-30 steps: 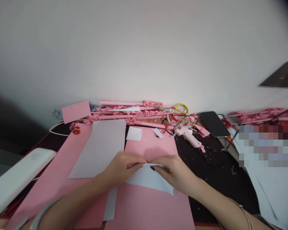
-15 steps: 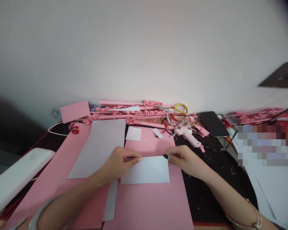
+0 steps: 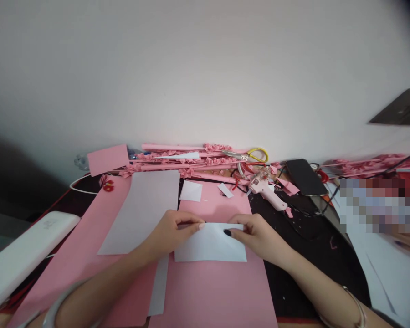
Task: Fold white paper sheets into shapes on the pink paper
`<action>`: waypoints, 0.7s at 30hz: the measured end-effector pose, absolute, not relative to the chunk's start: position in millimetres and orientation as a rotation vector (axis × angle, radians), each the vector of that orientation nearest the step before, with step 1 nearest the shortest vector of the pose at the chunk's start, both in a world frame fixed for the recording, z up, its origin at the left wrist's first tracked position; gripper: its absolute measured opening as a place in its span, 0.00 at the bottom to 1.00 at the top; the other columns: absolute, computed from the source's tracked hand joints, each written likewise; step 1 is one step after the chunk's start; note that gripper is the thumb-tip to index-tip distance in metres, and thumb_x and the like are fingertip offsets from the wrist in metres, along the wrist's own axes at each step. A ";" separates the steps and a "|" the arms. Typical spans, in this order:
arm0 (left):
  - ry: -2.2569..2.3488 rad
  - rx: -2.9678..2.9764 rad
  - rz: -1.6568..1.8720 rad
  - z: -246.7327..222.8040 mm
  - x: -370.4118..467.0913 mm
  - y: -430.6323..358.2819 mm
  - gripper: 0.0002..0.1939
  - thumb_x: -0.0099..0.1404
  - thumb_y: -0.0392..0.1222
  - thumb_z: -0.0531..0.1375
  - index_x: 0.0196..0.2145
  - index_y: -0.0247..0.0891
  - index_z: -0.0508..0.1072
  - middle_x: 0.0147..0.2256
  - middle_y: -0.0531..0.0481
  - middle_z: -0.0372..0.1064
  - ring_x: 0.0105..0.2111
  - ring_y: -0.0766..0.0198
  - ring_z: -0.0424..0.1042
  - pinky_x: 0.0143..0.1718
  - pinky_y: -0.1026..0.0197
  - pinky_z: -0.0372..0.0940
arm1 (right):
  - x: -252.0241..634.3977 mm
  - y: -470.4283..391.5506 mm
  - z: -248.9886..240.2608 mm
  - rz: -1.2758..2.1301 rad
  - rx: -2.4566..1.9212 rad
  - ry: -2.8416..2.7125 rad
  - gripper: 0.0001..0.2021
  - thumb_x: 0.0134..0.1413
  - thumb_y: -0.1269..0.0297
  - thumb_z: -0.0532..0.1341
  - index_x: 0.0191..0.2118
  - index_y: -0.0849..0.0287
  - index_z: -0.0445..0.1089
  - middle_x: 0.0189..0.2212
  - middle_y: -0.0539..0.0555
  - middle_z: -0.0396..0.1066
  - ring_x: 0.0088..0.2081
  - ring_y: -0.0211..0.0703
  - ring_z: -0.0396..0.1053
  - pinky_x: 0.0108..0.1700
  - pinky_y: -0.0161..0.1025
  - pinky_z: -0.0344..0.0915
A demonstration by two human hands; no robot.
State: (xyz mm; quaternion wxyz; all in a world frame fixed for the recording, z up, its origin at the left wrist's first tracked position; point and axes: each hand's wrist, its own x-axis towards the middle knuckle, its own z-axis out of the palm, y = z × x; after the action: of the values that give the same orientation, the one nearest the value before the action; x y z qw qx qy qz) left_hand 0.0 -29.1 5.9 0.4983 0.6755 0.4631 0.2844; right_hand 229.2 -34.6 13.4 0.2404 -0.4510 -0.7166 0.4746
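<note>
A white paper rectangle [image 3: 210, 246] lies over a large pink sheet [image 3: 215, 291]. My left hand [image 3: 177, 229] pinches its upper edge near the left corner, between thumb and fingertips. Near the upper right corner, my right hand [image 3: 254, 232] grips the same edge, the thumb with its black nail on top and the fingers behind the paper. Beyond the hands, a small white square [image 3: 191, 191] and a white scrap [image 3: 225, 190] rest on the pink sheet. A large white sheet [image 3: 143, 205] is left of my left hand.
Pink sticks with paper flowers [image 3: 191, 174] line the wall, with yellow-handled scissors [image 3: 258, 155] on them. A pink glue gun [image 3: 268, 193] and a black phone [image 3: 306, 176] lie at back right. A long white device [image 3: 27, 255] stands on the left.
My right hand has shifted slightly left and down along the paper's top edge, its thumb now further over the paper. The paper rectangle has moved slightly right.
</note>
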 end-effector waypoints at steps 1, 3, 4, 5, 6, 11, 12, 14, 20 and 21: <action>1.111 1.641 0.681 5.7 0.3 -29.0 0.10 0.61 0.42 0.56 0.33 0.37 0.77 0.34 0.49 0.75 0.35 0.59 0.72 0.35 0.63 0.65 | 225.9 -36.8 12.4 1.238 -1.243 -2.002 0.08 0.54 0.65 0.56 0.29 0.61 0.70 0.23 0.50 0.66 0.24 0.35 0.61 0.25 0.31 0.56; 1.092 1.666 0.660 5.5 0.7 -28.8 0.10 0.60 0.42 0.56 0.32 0.37 0.77 0.33 0.49 0.75 0.34 0.60 0.72 0.33 0.64 0.64 | 222.8 -39.3 11.5 1.147 -1.227 -2.063 0.09 0.54 0.67 0.55 0.29 0.61 0.70 0.22 0.49 0.66 0.22 0.33 0.59 0.24 0.30 0.54; 1.089 1.679 0.647 5.5 0.9 -28.7 0.10 0.60 0.42 0.56 0.32 0.37 0.77 0.32 0.50 0.75 0.33 0.60 0.72 0.32 0.64 0.64 | 222.7 -39.6 11.3 1.124 -1.216 -2.085 0.09 0.55 0.67 0.54 0.29 0.61 0.70 0.21 0.49 0.65 0.22 0.33 0.59 0.24 0.30 0.53; 1.092 1.686 0.636 5.5 1.0 -28.7 0.10 0.60 0.42 0.56 0.31 0.37 0.77 0.31 0.50 0.75 0.32 0.61 0.71 0.31 0.64 0.63 | 223.5 -39.4 11.3 1.110 -1.208 -2.096 0.09 0.55 0.68 0.54 0.29 0.61 0.70 0.21 0.48 0.65 0.22 0.33 0.58 0.24 0.30 0.53; 1.098 1.685 0.628 5.6 0.9 -28.8 0.10 0.60 0.42 0.56 0.31 0.37 0.76 0.30 0.50 0.74 0.31 0.62 0.71 0.31 0.65 0.63 | 225.0 -38.7 11.3 1.102 -1.212 -2.095 0.10 0.55 0.67 0.53 0.29 0.61 0.70 0.20 0.48 0.64 0.22 0.33 0.58 0.24 0.30 0.53; 1.118 1.667 0.634 5.7 -3.3 -28.8 0.11 0.61 0.43 0.56 0.30 0.36 0.76 0.30 0.50 0.74 0.31 0.62 0.70 0.31 0.65 0.63 | 238.9 -31.1 14.3 1.132 -1.311 -1.997 0.11 0.55 0.64 0.54 0.28 0.62 0.69 0.19 0.48 0.61 0.21 0.33 0.55 0.22 0.30 0.50; 1.125 1.670 0.644 5.5 -4.9 -28.3 0.11 0.61 0.43 0.55 0.30 0.36 0.76 0.31 0.50 0.74 0.31 0.62 0.70 0.32 0.64 0.63 | 243.2 -29.1 15.9 1.150 -1.323 -1.971 0.11 0.55 0.64 0.54 0.28 0.63 0.68 0.20 0.48 0.61 0.21 0.33 0.55 0.21 0.30 0.50; 1.143 1.667 0.670 4.6 -8.7 -26.2 0.11 0.61 0.44 0.55 0.31 0.36 0.76 0.31 0.49 0.74 0.32 0.60 0.71 0.34 0.63 0.63 | 253.4 -24.6 19.1 1.176 -1.340 -1.917 0.11 0.54 0.63 0.55 0.28 0.63 0.68 0.20 0.48 0.61 0.21 0.32 0.55 0.21 0.30 0.50; 1.286 1.514 0.908 -2.1 -20.0 -13.9 0.12 0.61 0.45 0.56 0.32 0.34 0.75 0.31 0.46 0.74 0.33 0.57 0.72 0.37 0.58 0.66 | 280.8 -10.2 20.6 1.263 -1.413 -1.544 0.10 0.49 0.59 0.61 0.31 0.62 0.69 0.20 0.48 0.65 0.20 0.33 0.59 0.21 0.30 0.52; 1.253 1.470 0.951 -2.9 -20.3 -12.7 0.12 0.61 0.46 0.56 0.35 0.35 0.74 0.34 0.46 0.74 0.33 0.58 0.72 0.38 0.57 0.67 | 281.1 -9.1 19.5 1.326 -1.397 -1.461 0.10 0.47 0.59 0.63 0.31 0.61 0.70 0.21 0.48 0.67 0.21 0.33 0.61 0.21 0.30 0.53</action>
State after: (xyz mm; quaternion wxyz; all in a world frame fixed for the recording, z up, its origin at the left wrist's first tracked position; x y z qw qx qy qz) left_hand -20.3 -12.7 -2.9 0.4743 0.6010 0.5125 0.3888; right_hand 281.1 -9.1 19.5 0.3542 -0.5405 -0.5652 0.5129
